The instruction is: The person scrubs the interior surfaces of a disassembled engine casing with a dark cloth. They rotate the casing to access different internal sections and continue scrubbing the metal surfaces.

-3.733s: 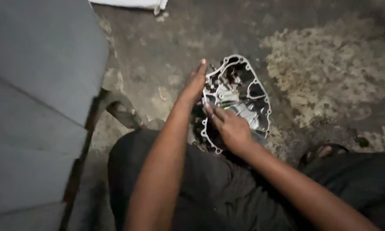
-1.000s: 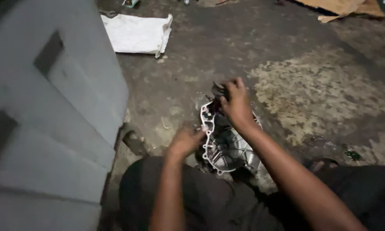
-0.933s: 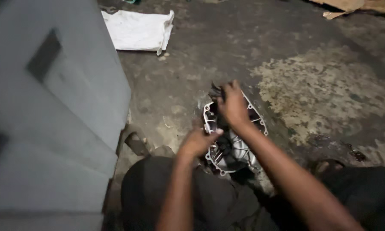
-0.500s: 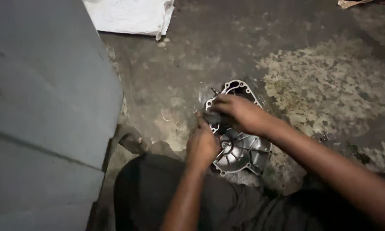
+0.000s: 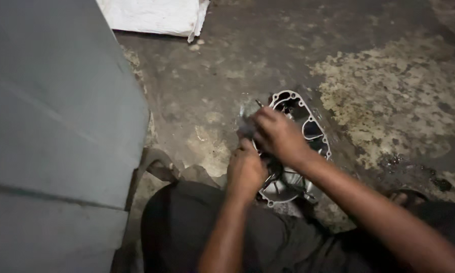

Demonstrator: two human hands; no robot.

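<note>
Engine cover [image 5: 308, 131] on floor — under both hands' fingers.

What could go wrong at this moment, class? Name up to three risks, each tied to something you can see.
1. The metal engine cover lies on the stained, gritty concrete floor, so dirt may get inside it.
2. The left hand and right hand crowd together at its edge; a slip could nick bare fingers on the rim.
3. The light is dim, so a small part dropped there might be hard to find.
</note>
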